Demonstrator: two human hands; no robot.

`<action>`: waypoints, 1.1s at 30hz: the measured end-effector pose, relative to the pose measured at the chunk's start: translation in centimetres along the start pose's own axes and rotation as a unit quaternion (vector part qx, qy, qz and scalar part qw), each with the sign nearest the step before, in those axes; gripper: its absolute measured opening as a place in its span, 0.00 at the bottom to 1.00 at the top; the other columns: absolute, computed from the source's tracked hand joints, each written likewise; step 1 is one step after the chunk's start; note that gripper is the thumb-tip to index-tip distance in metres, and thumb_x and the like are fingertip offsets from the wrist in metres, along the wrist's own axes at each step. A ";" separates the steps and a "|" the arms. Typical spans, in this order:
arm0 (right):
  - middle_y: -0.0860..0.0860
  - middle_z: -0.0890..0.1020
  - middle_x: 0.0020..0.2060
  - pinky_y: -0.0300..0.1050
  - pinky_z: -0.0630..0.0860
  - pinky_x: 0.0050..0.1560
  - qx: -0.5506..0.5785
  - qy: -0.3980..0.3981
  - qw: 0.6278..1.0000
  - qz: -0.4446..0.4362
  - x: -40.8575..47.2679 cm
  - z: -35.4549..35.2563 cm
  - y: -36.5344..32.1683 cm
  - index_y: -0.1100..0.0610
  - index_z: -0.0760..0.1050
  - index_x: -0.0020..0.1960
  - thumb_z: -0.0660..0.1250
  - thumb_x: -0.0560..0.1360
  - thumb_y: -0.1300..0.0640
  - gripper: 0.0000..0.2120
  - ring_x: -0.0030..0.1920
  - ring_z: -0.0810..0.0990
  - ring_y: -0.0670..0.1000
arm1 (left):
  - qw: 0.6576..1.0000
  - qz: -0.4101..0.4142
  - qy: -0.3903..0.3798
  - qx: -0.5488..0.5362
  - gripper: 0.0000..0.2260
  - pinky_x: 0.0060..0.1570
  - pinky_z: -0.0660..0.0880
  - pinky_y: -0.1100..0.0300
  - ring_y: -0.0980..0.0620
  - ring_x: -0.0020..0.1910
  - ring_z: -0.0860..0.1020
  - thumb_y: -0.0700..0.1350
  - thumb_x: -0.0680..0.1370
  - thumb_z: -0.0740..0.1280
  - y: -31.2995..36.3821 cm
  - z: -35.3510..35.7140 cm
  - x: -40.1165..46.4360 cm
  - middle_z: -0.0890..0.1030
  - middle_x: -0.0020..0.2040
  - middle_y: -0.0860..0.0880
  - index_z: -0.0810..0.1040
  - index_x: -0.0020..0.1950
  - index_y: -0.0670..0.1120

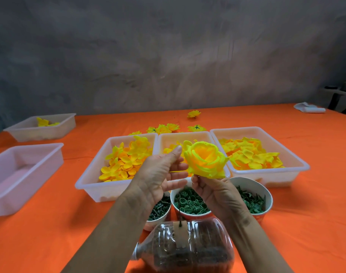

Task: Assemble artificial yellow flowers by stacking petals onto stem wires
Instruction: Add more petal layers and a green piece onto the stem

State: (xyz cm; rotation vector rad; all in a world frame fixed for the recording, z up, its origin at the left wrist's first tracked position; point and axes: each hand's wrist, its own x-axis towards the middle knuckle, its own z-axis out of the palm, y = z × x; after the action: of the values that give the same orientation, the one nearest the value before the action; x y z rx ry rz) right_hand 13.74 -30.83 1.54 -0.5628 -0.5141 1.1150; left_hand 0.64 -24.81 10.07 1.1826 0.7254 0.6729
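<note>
The right hand [217,194] grips the assembled yellow flower [206,161] from below, its fingers curled around the base under the petals, and it holds the flower up above the cups. The left hand [160,174] is relaxed and holds nothing; its fingers are straight and stand just beside the flower on its left side.

The orange table [50,233] carries everything. At the far left there are two clear trays [24,174], the farther one with a few yellow pieces. Behind the hands stand three petal trays [262,154] side by side, each one with yellow petals inside. Some finished flowers [164,128] lie on the cloth behind these trays.

Close to the person a clear plastic bottle [187,247] lies on its side, with dark material inside. Between the bottle and the trays stand three cups [189,201] with small green parts. A white folded thing [309,108] lies at the far right corner.
</note>
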 end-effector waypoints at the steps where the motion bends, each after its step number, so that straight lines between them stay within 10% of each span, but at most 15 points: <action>1: 0.56 0.83 0.34 0.40 0.80 0.35 -0.023 0.000 1.000 -0.005 0.1 -0.2 0.1 0.60 0.84 0.39 0.73 0.57 0.64 0.10 0.33 0.82 0.50 | 1.000 0.002 -0.012 0.008 0.11 0.26 0.77 0.62 0.53 0.27 0.78 0.49 0.75 0.68 -0.1 -0.1 0.0 0.80 0.31 0.48 0.77 0.41 0.42; 8: 0.52 0.86 0.42 0.39 0.79 0.43 -0.233 -0.016 0.967 -0.099 -0.2 -0.5 -0.3 0.52 0.85 0.46 0.81 0.56 0.45 0.21 0.45 0.84 0.49 | 0.999 0.011 -0.001 0.032 0.07 0.26 0.77 0.61 0.54 0.26 0.77 0.45 0.73 0.70 -0.4 -1.3 0.6 0.78 0.30 0.47 0.77 0.38 0.43; 17: 0.61 0.85 0.41 0.53 0.81 0.45 -0.315 -0.024 0.936 -0.156 -0.3 -0.3 -0.2 0.57 0.85 0.45 0.73 0.66 0.59 0.08 0.42 0.81 0.57 | 0.990 0.073 0.019 0.123 0.05 0.33 0.78 0.61 0.53 0.32 0.76 0.35 0.73 0.70 -0.5 -2.3 1.4 0.78 0.34 0.47 0.78 0.39 0.42; 25: 0.52 0.86 0.40 0.42 0.80 0.41 -0.326 -0.066 0.930 -0.155 -0.2 -0.4 -0.3 0.52 0.85 0.45 0.72 0.68 0.64 0.09 0.41 0.84 0.49 | 0.993 -0.044 -0.057 0.097 0.08 0.22 0.71 0.65 0.52 0.32 0.73 0.45 0.76 0.68 1.0 -2.2 2.1 0.76 0.42 0.44 0.76 0.50 0.41; 33: 0.66 0.82 0.41 0.58 0.79 0.45 -0.425 -0.066 0.888 -0.162 -0.8 -0.7 -0.7 0.60 0.84 0.43 0.73 0.69 0.63 0.03 0.42 0.79 0.54 | 0.980 0.014 -0.047 0.195 0.05 0.26 0.70 0.65 0.52 0.34 0.73 0.37 0.70 0.74 0.7 -2.5 2.4 0.80 0.37 0.46 0.83 0.38 0.47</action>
State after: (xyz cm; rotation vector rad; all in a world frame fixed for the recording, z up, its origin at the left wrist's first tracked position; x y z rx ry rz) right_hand 14.44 -31.90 1.37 -1.1135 -1.1909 0.5629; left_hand 0.03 -21.33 9.83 1.5750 0.7823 0.5053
